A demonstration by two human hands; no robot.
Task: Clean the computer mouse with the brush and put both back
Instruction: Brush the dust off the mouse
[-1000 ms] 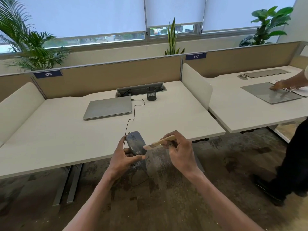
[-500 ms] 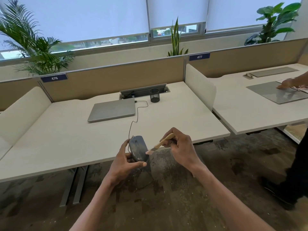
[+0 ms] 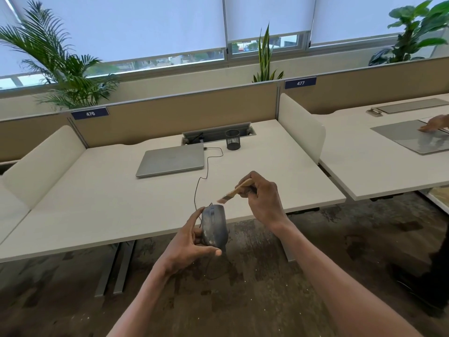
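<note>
A dark grey wired computer mouse, dusty on top, is held upright in my left hand just off the desk's front edge. Its black cable runs up across the desk to the laptop. My right hand grips a small wooden-handled brush. The brush points down-left, and its bristle tip hovers just above the mouse's front end, slightly apart from it.
The white desk carries a closed grey laptop and a black mesh pen cup at the back. A white divider separates the neighbouring desk, where another person's hand rests on a grey mat. Floor lies below my arms.
The brush has lifted from the side of the mouse to just above its front end. My left hand has tilted the mouse more upright. My view has shifted slightly left.
</note>
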